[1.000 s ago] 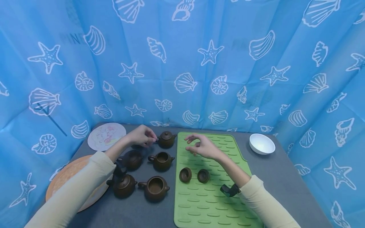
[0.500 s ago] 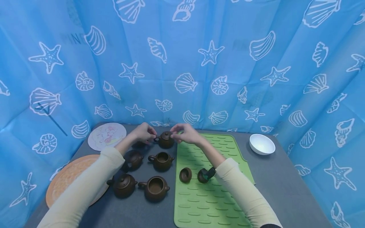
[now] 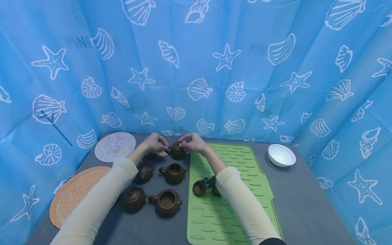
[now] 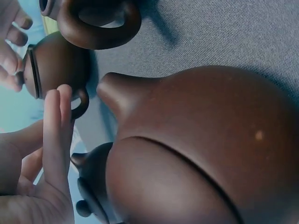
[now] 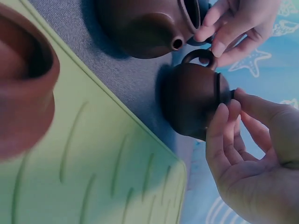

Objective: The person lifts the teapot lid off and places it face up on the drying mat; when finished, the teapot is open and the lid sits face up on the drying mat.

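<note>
Nearest, two lids lie off on the green mat beside two open teapots. At the tabletop's far edge, the left hand pinches the handle of the back teapot. The right hand pinches its lid knob, that lid not yet off.

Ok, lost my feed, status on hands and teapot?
Left hand fingers at far teapot handle. Right hand pinching its lid knob. Lid on. Nothing in the way.
</note>
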`<state>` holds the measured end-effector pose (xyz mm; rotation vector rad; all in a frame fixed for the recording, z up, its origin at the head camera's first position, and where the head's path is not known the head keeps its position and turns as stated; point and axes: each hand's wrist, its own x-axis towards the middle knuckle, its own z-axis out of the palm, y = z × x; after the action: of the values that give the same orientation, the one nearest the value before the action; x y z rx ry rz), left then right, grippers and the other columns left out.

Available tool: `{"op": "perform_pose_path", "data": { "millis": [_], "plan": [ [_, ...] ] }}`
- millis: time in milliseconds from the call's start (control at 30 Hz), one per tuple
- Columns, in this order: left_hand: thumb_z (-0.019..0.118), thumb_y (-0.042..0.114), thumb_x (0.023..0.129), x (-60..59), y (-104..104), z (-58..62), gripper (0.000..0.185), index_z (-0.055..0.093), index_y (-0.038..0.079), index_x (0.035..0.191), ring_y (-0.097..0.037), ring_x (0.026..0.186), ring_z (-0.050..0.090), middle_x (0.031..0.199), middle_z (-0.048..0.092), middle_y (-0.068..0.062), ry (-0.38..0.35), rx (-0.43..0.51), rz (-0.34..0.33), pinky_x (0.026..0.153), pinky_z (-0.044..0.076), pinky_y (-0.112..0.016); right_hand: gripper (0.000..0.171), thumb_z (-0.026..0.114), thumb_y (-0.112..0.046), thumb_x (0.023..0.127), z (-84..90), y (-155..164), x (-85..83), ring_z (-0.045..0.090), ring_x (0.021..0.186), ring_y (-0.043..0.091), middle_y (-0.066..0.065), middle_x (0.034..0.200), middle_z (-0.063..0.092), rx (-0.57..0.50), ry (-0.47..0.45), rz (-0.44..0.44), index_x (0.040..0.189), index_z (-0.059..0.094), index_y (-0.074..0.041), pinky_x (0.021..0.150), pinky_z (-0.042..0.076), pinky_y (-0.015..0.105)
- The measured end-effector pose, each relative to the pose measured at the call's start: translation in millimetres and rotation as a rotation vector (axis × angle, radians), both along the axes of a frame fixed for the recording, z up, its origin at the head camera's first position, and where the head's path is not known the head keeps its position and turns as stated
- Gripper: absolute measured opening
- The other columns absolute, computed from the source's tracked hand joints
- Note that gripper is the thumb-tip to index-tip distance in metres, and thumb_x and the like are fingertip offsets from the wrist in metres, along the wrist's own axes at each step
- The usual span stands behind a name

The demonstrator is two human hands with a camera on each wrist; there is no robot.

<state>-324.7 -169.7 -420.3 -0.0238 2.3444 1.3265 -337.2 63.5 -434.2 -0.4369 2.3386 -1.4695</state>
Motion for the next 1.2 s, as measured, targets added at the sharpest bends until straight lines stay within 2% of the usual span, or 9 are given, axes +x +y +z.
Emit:
{"op": "perform_pose_path", "data": {
  "millis": [100, 233, 533, 633, 767, 867, 933, 1067, 1200],
  "plan": [
    [0.062, 0.001, 0.108, -0.6, -2, -3.6, 0.026, 0.068, -0.006, 0.132, -0.014, 0.077, 0.08, 0.125, 0.071, -0.027, -0.028, 0.061, 0.033, 0.093, 0.067, -0.04, 0.031, 0.075, -0.008, 0.101, -2.7, -3, -0.2, 0.065, 0.071, 0.012, 0.001, 0.086, 0.068, 0.0, -0.012, -0.026, 0.129, 0.073, 0.003, 0.074, 0.067, 0.035],
    [0.063, 0.001, 0.107, -1.5, -4, -6.7, 0.027, 0.068, -0.006, 0.133, -0.015, 0.079, 0.081, 0.121, 0.073, -0.024, -0.059, 0.123, 0.06, 0.095, 0.066, -0.041, 0.029, 0.076, -0.012, 0.101, -4.5, -6, -0.1, 0.063, 0.068, 0.012, 0.0, 0.086, 0.066, 0.014, -0.002, -0.046, 0.127, 0.074, 0.001, 0.069, 0.065, 0.032],
    [0.064, 0.0, 0.107, 0.4, -3, -5.9, 0.027, 0.07, -0.005, 0.133, -0.015, 0.078, 0.081, 0.119, 0.073, -0.023, -0.066, 0.142, 0.079, 0.1, 0.064, -0.044, 0.025, 0.075, -0.014, 0.103, -9.9, -6, 0.4, 0.063, 0.07, 0.013, 0.003, 0.093, 0.066, -0.002, 0.053, -0.075, 0.124, 0.076, -0.001, 0.063, 0.059, 0.026],
    [0.064, 0.001, 0.107, 0.6, -2, -5.3, 0.027, 0.07, -0.005, 0.133, -0.015, 0.079, 0.081, 0.12, 0.073, -0.024, -0.065, 0.135, 0.076, 0.095, 0.066, -0.042, 0.025, 0.075, -0.015, 0.103, -10.1, -3, 1.9, 0.064, 0.075, 0.013, 0.006, 0.101, 0.066, -0.035, 0.064, -0.082, 0.125, 0.075, -0.002, 0.067, 0.063, 0.032],
    [0.064, 0.002, 0.107, 1.0, -2, -4.5, 0.027, 0.07, -0.004, 0.133, -0.015, 0.079, 0.08, 0.121, 0.073, -0.023, -0.063, 0.121, 0.073, 0.086, 0.068, -0.036, 0.027, 0.075, -0.018, 0.104, -7.8, 2, 5.3, 0.066, 0.081, 0.015, 0.015, 0.118, 0.071, -0.058, 0.08, -0.076, 0.127, 0.075, -0.004, 0.08, 0.067, 0.048],
    [0.064, 0.003, 0.108, 1.3, -3, -4.3, 0.027, 0.069, -0.003, 0.134, -0.015, 0.078, 0.08, 0.121, 0.074, -0.024, -0.057, 0.111, 0.068, 0.085, 0.068, -0.035, 0.027, 0.074, -0.021, 0.105, -4.0, 8, 8.5, 0.069, 0.087, 0.018, 0.018, 0.13, 0.073, -0.061, 0.094, -0.068, 0.128, 0.075, -0.006, 0.087, 0.064, 0.059],
    [0.064, 0.002, 0.107, 1.0, -3, -5.1, 0.027, 0.07, -0.003, 0.133, -0.014, 0.077, 0.08, 0.123, 0.074, -0.026, -0.052, 0.106, 0.067, 0.087, 0.068, -0.037, 0.027, 0.073, -0.022, 0.106, -0.9, 12, 10.2, 0.071, 0.092, 0.024, 0.017, 0.135, 0.073, -0.066, 0.101, -0.059, 0.129, 0.074, -0.007, 0.087, 0.063, 0.062],
    [0.064, 0.001, 0.107, 0.3, -3, -7.6, 0.027, 0.07, -0.004, 0.133, -0.014, 0.076, 0.08, 0.127, 0.072, -0.029, -0.036, 0.102, 0.063, 0.087, 0.068, -0.038, 0.028, 0.071, -0.022, 0.107, 7.2, 24, 14.1, 0.074, 0.1, 0.031, 0.016, 0.134, 0.073, -0.089, 0.101, -0.03, 0.131, 0.072, -0.007, 0.078, 0.066, 0.047],
    [0.064, 0.001, 0.107, 1.3, -3, -9.0, 0.027, 0.069, -0.005, 0.133, -0.014, 0.075, 0.08, 0.127, 0.072, -0.03, -0.023, 0.102, 0.054, 0.082, 0.069, -0.036, 0.027, 0.067, -0.02, 0.109, 17.0, 41, 22.5, 0.075, 0.098, 0.025, 0.017, 0.133, 0.07, -0.095, 0.096, 0.001, 0.132, 0.067, -0.006, 0.071, 0.064, 0.032]
  ]
}}
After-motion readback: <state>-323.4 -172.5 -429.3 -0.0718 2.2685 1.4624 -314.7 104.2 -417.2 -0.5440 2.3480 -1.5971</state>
